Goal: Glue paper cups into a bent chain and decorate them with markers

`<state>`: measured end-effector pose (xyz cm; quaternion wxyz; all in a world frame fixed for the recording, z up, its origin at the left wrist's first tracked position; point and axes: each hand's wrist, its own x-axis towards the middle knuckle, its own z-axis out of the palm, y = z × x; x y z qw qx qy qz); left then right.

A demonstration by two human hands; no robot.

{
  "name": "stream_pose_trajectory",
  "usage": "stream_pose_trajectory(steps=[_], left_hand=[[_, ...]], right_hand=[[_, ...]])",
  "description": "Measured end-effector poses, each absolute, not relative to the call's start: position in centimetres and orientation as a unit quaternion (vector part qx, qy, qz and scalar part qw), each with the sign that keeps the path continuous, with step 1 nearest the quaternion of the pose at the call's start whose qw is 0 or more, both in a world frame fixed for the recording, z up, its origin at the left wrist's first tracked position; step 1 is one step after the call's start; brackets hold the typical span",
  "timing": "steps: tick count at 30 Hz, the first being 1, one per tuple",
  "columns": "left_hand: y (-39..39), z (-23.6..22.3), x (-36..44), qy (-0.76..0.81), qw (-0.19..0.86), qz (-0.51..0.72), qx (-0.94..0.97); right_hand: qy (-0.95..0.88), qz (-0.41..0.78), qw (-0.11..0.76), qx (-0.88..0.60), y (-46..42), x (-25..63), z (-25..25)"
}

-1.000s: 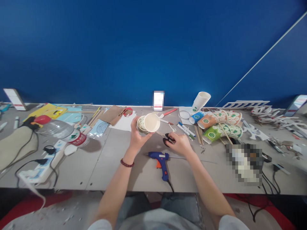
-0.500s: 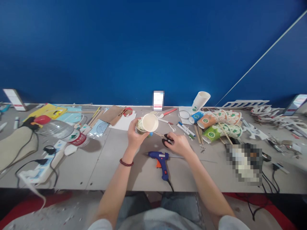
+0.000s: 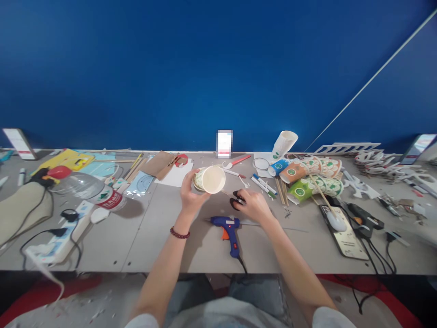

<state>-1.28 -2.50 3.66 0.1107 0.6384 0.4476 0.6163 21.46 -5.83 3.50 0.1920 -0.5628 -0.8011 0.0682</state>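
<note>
A: What occupies the centre of the frame?

B: A paper cup point(image 3: 213, 179), tilted so that its pale interior faces the camera; a patterned side shows at its left edge. It is raised above the grey tabletop point(image 3: 153, 241).

A: How is it supported?

B: By the left hand point(image 3: 191, 193), curled around the cup's left side, thumb along the lower edge. A dark red beaded bracelet point(image 3: 180, 233) encircles the wrist.

A: And the right hand point(image 3: 254, 207)?

B: Right of centre, its fingers are bent around the black handles of a pair of scissors point(image 3: 235, 203). The blades point up and left towards the cup; whether they touch it cannot be told.

A: What lies below, in the lower centre?

B: A blue glue gun point(image 3: 232, 234) with an orange trigger, on its side, nozzle towards the left.

A: And the surroundings?

B: Right of centre, markers point(image 3: 264, 186) lie near several coloured paper cups point(image 3: 294, 171) on their sides, with a leaning stack of white cups point(image 3: 284, 143) behind. At left, a clear bottle point(image 3: 90, 187) with a red cap lies beside a white power strip point(image 3: 71, 234).
</note>
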Motion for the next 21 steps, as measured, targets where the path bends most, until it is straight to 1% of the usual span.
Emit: stream_pose_trajectory(steps=[3, 6, 9, 12, 15, 21], left_hand=[[-2.42, 3.65, -1.37, 0.431, 0.090, 0.620, 0.650], [-2.25, 3.57, -1.48, 0.407, 0.042, 0.622, 0.668], [-2.08, 3.39, -1.59, 0.419, 0.016, 0.611, 0.671], [-1.94, 3.26, -1.84, 0.444, 0.030, 0.600, 0.665], [-1.80, 3.30, -2.17, 0.453, 0.051, 0.599, 0.659], [-1.68, 3.43, -2.09, 0.496, 0.089, 0.586, 0.634]], right_hand=[[-0.806, 0.067, 0.173, -0.562, -5.84, 21.42, 3.63], [-0.808, 0.065, 0.149, -0.567, -5.89, 21.37, 3.81], [-0.808, 0.063, 0.133, -0.570, -5.93, 21.31, 3.91], [-0.810, 0.066, 0.133, -0.568, -5.96, 21.22, 3.88], [-0.808, 0.075, 0.156, -0.563, -5.97, 21.06, 3.79], [-0.777, 0.125, 0.189, -0.588, -6.05, 20.68, 3.77]])
